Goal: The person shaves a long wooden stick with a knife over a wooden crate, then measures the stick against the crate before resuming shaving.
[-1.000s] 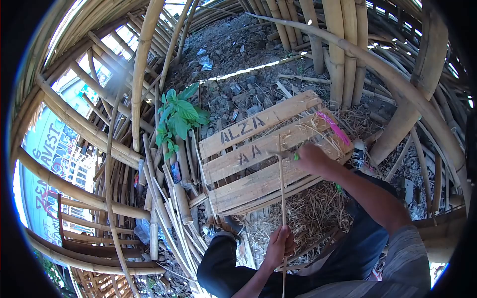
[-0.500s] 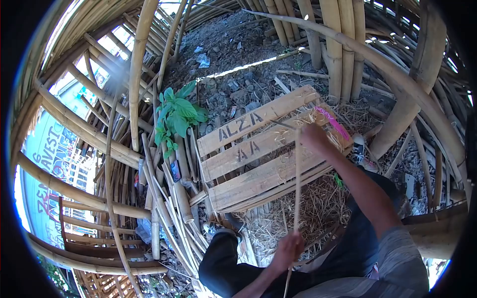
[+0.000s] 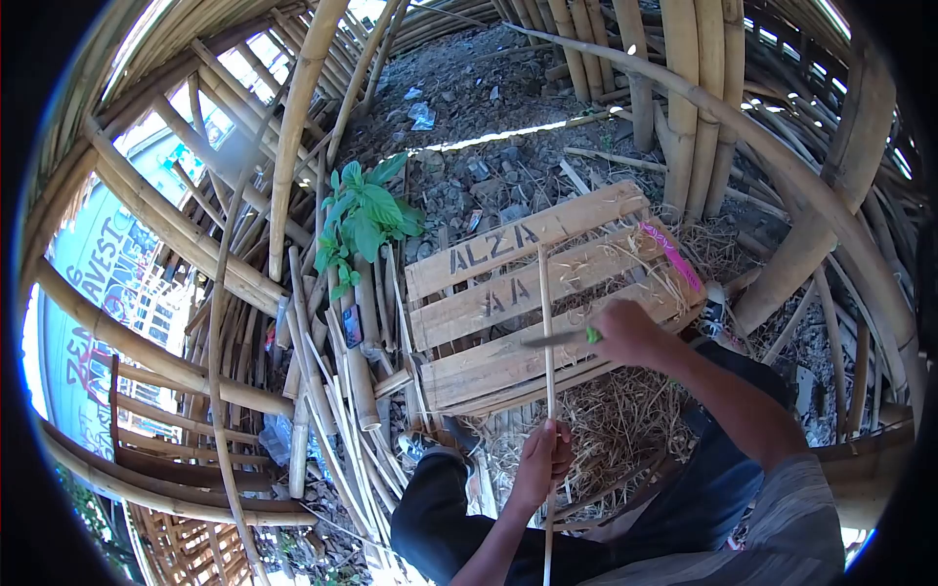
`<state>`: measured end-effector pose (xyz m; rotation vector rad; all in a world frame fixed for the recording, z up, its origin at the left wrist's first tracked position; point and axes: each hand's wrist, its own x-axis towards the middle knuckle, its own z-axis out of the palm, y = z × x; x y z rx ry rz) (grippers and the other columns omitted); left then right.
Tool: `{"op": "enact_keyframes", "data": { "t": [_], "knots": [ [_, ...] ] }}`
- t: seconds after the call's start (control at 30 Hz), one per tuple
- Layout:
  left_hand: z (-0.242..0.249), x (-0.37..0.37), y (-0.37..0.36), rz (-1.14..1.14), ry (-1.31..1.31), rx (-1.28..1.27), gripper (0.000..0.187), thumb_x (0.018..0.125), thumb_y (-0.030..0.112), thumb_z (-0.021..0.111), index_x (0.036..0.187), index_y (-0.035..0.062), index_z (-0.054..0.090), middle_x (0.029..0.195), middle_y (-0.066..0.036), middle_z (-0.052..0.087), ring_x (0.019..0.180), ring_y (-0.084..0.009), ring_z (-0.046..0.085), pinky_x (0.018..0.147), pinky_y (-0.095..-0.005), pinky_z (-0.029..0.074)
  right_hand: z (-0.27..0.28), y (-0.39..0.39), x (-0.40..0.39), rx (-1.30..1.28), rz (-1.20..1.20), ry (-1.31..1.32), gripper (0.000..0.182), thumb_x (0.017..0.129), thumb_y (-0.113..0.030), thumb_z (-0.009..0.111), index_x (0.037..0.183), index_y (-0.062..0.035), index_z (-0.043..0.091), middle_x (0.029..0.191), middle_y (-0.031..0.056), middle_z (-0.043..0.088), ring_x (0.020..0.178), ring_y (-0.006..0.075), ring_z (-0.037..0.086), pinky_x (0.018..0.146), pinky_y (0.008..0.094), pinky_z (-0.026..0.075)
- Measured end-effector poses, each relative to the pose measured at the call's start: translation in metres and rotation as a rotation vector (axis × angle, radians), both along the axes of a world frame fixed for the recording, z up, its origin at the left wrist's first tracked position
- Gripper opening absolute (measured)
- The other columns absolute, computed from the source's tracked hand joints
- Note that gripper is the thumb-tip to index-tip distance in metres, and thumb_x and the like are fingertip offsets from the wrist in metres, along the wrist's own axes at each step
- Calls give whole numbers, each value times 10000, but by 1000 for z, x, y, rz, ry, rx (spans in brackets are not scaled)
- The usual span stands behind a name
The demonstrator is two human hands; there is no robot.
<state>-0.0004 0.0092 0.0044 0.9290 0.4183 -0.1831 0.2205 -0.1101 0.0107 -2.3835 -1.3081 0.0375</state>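
Note:
My left hand [image 3: 542, 461] grips a long thin bamboo strip [image 3: 547, 391] low down, and the strip runs up from my lap over the slatted wooden crate [image 3: 469, 337]. In my right hand [image 3: 627, 334] is a knife [image 3: 559, 339] with a bit of green showing at the handle. Its blade points left and lies across the strip, above my left hand. Dark letters mark the crate's upper slats, and a pink strip [image 3: 672, 256] runs along its right end. Pale shavings [image 3: 616, 420] are heaped between the crate and my legs.
Cut bamboo strips [image 3: 337, 420] lie in a bundle left of the crate, beside a green leafy plant [image 3: 366, 220]. A bamboo lattice wall [image 3: 186, 381] stands to the left. Thick bamboo posts [image 3: 694, 107] rise at the back right, and a slanting pole [image 3: 821, 195] crosses the right side.
My right hand and the knife have come down along the strip, toward me. My left hand has moved up and slightly left, and the strip has shifted left. The view has shifted slightly.

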Motion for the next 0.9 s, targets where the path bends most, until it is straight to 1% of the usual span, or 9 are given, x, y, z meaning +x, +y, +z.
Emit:
{"op": "enact_keyframes", "data": {
  "t": [0.33,0.4,0.43,0.47,0.5,0.6,0.67,0.83,0.9],
  "knots": [
    [-6,3,-14,98,46,488,306,972,284,332,714,119,336,500,46,280,362,-39,225,335,-219,175,-5,21,-23,-70,133,-105,183,668,-236,599,624,-63,641,594,142,604,570,275,624,567,396,501],
    [-3,-2,-20,80,80,506,314,973,270,336,717,91,369,506,39,308,388,-46,263,356,-233,216,-9,28,-5,-114,-147,-53,196,695,-242,600,652,-55,644,594,140,604,550,264,617,543,386,498],
    [-4,-6,-25,60,113,523,325,974,257,341,720,63,402,513,32,336,413,-54,300,376,-248,257,4,24,21,-43,-465,251,204,724,-237,588,677,-46,643,594,140,603,530,258,610,521,381,493],
    [-40,-23,-36,-24,-137,743,328,975,261,342,725,60,412,527,31,360,438,-52,318,392,-243,276,-3,9,61,6,-658,218,223,744,-236,574,712,-25,639,602,152,603,537,266,612,514,386,491],
    [-4,-24,-53,-103,60,530,315,976,263,338,745,67,424,533,37,353,439,-54,317,400,-235,280,2,-14,86,-25,-682,121,261,766,-240,551,714,4,630,615,169,602,557,272,619,521,403,489],
    [-11,-22,-53,-169,-11,374,285,972,269,350,756,90,401,539,48,320,441,-42,293,394,-216,238,-13,-53,112,152,-691,-173,298,776,-250,545,694,27,618,614,173,601,546,277,614,503,407,479],
    [-3,-13,-34,-99,134,225,279,968,276,353,748,104,373,533,53,281,413,-33,245,368,-213,178,-8,-59,109,229,-649,-5,305,764,-254,563,648,26,601,588,164,589,540,276,605,508,410,472],
    [-26,-2,-18,41,38,500,281,963,247,366,729,92,384,508,40,316,386,-47,272,351,-240,193,31,-27,24,-48,-339,275,278,736,-252,603,605,-8,582,543,143,556,528,256,595,510,408,473],
    [-26,0,-20,69,-13,642,281,960,228,380,724,75,389,494,16,341,380,-61,300,349,-267,212,12,-12,-5,-172,-36,-8,239,733,-230,601,626,-17,601,557,143,570,528,244,604,506,397,483]
  ]
}}
